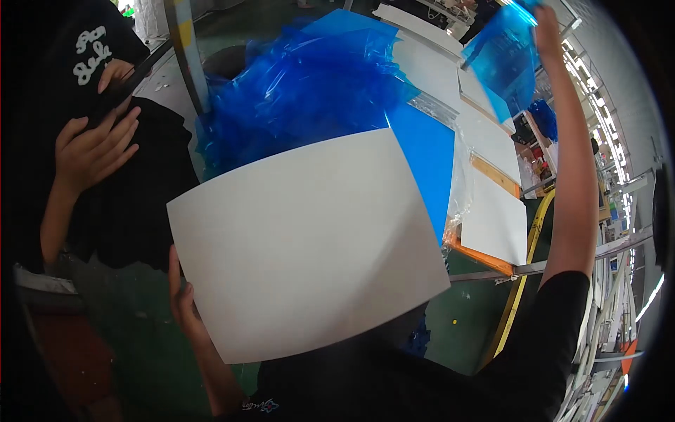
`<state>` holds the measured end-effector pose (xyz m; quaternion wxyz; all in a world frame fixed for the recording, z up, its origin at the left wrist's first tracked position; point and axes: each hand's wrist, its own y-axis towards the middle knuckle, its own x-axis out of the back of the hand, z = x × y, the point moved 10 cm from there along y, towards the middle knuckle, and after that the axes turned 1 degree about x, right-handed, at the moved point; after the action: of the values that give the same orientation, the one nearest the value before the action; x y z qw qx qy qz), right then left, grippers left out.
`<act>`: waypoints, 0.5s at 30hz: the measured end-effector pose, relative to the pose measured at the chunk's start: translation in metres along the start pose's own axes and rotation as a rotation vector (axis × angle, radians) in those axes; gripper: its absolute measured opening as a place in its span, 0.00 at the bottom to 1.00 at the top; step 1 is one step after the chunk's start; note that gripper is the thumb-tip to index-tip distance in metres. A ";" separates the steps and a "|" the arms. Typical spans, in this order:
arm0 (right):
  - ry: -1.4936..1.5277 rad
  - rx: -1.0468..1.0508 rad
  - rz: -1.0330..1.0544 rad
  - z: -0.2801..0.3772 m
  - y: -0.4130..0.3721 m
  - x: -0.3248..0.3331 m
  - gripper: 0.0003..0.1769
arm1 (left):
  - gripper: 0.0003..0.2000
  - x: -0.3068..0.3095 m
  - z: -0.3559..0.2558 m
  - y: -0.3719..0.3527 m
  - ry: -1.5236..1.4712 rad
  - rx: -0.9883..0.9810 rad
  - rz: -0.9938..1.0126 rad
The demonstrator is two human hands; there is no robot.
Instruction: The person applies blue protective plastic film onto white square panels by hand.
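My left hand point(184, 299) grips the left edge of a large white sheet point(309, 246), which is tilted in front of my body. Its thumb lies on the edge while the other fingers are partly hidden behind. Raised high at the upper right, my right hand point(546, 32) is closed on a thin, clear blue plastic film point(505, 60) that hangs down from it. Beyond the white sheet lies a big crumpled heap of blue film point(302, 91). Beside the heap is a flat blue-covered sheet point(425, 151).
Several white sheets point(492, 218) lie along the right on orange-edged supports point(485, 257). At the left, another person in black has a hand point(98, 148) near a dark object. A metal post point(184, 53) stands behind. A yellow strip point(510, 316) runs along the green floor point(457, 330).
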<state>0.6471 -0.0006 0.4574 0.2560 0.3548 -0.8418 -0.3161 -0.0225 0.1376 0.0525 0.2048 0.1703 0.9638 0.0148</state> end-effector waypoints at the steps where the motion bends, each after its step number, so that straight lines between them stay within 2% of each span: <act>1: 0.053 0.024 0.013 0.033 0.026 -0.016 0.14 | 0.35 -0.002 0.002 0.001 -0.042 -0.002 0.009; 2: 0.107 0.049 0.025 0.070 0.056 -0.028 0.15 | 0.35 -0.004 0.005 0.001 -0.085 -0.005 0.017; 4: 0.431 -0.159 0.157 0.151 0.113 -0.008 0.16 | 0.35 -0.005 0.005 0.000 -0.128 -0.005 0.021; 6: 0.516 -0.333 0.528 0.207 0.127 -0.030 0.16 | 0.35 -0.004 0.003 -0.002 -0.125 -0.002 0.014; 10: 0.643 -0.018 0.628 0.309 0.137 -0.038 0.18 | 0.35 0.003 0.001 -0.007 -0.089 0.032 0.019; 12: 0.705 0.002 0.437 0.342 0.133 -0.022 0.15 | 0.35 0.007 0.001 -0.009 -0.087 0.033 0.042; 15: 0.791 0.106 0.586 0.392 0.123 -0.005 0.15 | 0.36 0.006 0.000 -0.009 -0.085 0.054 -0.025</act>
<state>0.3400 0.2075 0.2821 0.6157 0.2084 -0.7594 -0.0288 -0.0302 0.1307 0.0490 0.2409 0.1644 0.9563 -0.0209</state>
